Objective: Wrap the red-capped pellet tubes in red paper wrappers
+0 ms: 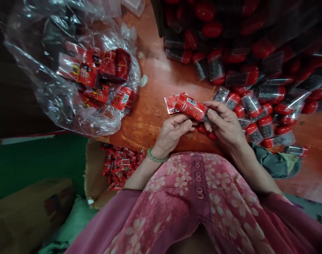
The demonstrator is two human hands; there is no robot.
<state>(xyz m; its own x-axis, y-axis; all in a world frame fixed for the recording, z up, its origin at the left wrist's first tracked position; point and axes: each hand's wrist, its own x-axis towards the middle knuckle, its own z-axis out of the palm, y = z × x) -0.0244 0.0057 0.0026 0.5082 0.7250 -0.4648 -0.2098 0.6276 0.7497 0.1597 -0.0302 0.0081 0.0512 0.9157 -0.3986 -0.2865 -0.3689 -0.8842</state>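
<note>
My left hand [173, 132] and my right hand [225, 121] meet over the table, both closed. Between them is a red printed wrapper [191, 107] with a barcode label, tilted down toward the right. The thumb and fingers of my right hand pinch its right end, where something dark shows underneath. My left fingers press together at its lower left edge. Another flat red wrapper [172, 104] with pale edges sticks out behind it, above my left hand; what bears it is hidden. Red caps [202, 128] show on the table just below the wrapper.
Clear containers with red caps and dark beads [252, 104] heap up across the right. At left, a clear plastic bag [48, 102] holds red printed packs [88, 72]. Below it, a cardboard box [93, 173] contains many small red pieces [122, 164]. A dark cloth [273, 162] lies at right.
</note>
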